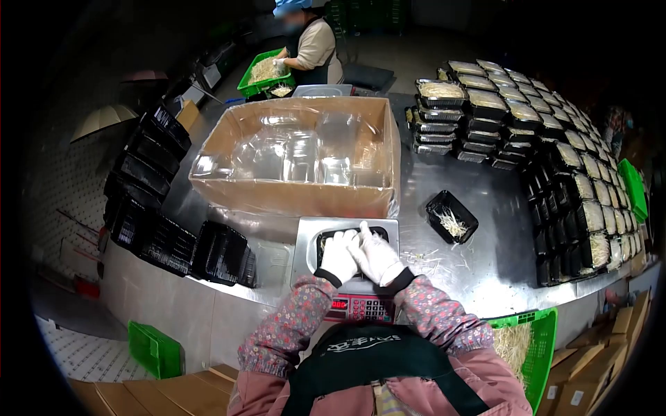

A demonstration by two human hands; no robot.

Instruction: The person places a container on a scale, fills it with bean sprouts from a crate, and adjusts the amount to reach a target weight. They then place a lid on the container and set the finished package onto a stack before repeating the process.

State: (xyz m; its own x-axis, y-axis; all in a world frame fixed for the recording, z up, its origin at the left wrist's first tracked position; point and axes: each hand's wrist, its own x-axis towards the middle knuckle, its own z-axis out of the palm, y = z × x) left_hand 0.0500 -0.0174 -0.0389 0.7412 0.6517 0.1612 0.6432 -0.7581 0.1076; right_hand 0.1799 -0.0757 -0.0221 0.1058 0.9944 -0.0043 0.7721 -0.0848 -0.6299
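Both my hands, in white gloves, are over a black plastic tray on the platform of a weighing scale. My left hand lies over the tray's left part, its fingers fairly flat. Against it, my right hand has its fingers stretched toward the far rim. A few pale sprouts show at the tray's left edge; the gloves cover most of the inside. Below my wrists is the scale's red display and keypad. To the right, another black tray holds a small bunch of bean sprouts.
A cardboard box of clear plastic lids stands beyond the scale. Stacked black trays line the left side; filled trays are piled at right. Green crates stand below. Across the table, a co-worker handles sprouts in a crate.
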